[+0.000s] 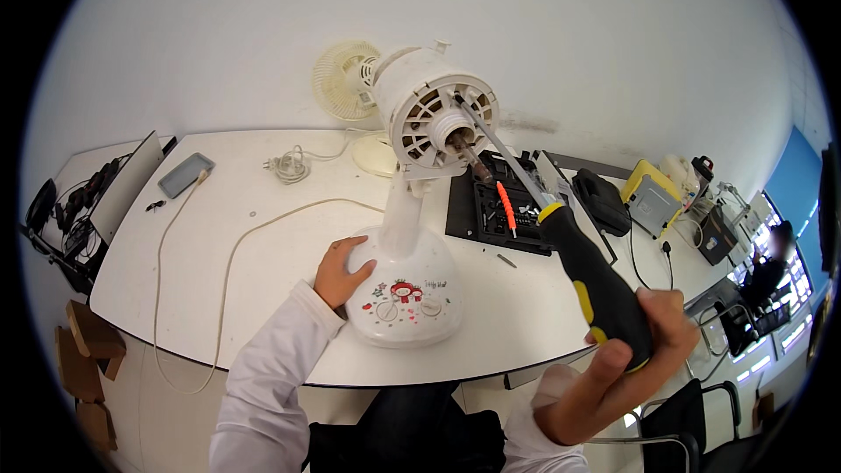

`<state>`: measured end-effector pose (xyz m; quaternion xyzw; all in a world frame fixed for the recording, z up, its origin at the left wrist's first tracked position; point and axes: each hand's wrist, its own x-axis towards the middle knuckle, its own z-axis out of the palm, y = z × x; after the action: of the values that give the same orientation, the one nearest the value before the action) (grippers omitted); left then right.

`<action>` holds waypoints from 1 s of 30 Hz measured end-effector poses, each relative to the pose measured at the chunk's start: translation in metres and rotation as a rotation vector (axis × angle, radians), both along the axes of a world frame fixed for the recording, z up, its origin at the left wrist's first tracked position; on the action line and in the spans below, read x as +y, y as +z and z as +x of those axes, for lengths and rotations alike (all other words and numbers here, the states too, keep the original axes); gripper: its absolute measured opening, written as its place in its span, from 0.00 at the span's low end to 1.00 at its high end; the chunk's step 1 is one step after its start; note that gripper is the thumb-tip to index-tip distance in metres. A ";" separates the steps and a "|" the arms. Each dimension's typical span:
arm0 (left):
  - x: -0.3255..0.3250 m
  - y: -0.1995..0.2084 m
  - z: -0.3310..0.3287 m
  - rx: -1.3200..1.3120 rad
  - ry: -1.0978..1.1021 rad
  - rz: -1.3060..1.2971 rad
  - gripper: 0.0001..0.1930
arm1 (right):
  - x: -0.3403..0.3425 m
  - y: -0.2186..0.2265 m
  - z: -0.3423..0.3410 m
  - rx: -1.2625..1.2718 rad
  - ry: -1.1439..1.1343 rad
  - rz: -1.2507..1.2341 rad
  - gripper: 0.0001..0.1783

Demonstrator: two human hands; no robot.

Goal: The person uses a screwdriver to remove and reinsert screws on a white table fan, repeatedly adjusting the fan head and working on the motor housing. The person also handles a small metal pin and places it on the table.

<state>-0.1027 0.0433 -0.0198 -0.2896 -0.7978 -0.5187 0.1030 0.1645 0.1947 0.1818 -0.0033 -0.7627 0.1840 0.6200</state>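
Observation:
A white table fan [401,215] without its front grille and blades stands on the table, its round motor housing [442,123] bare at the front. My left hand [340,271] grips the left edge of the fan's base, which carries red cartoon prints and two knobs. In my right hand [618,377] is a large screwdriver [596,285] with a black and yellow handle. The fingers are closed round the handle's end. Its long metal shaft slants up and left, and the tip meets the upper front of the motor housing. The motor shaft sticks out below it.
Behind the fan lies an open black tool case [499,210] with an orange-handled tool [505,203] on it. A second, yellowed fan [346,81] stands at the back. The fan's cord [229,289] loops off the front edge. A grey tray [186,175] sits left; a yellow-grey box [653,197] right.

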 end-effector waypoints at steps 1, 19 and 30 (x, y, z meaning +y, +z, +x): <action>-0.004 -0.001 0.001 -0.005 0.021 -0.007 0.24 | 0.000 -0.001 -0.005 0.048 0.055 -0.048 0.29; 0.008 -0.003 0.000 0.014 -0.042 -0.027 0.22 | -0.018 0.026 0.014 -0.221 -0.053 0.138 0.19; 0.003 -0.031 -0.028 -0.088 -0.147 0.116 0.23 | -0.011 0.025 0.008 -0.154 -0.025 0.214 0.21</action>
<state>-0.1308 0.0462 -0.0505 -0.3178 -0.7469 -0.5822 0.0459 0.1725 0.1835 0.2063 0.0392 -0.8231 0.0934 0.5587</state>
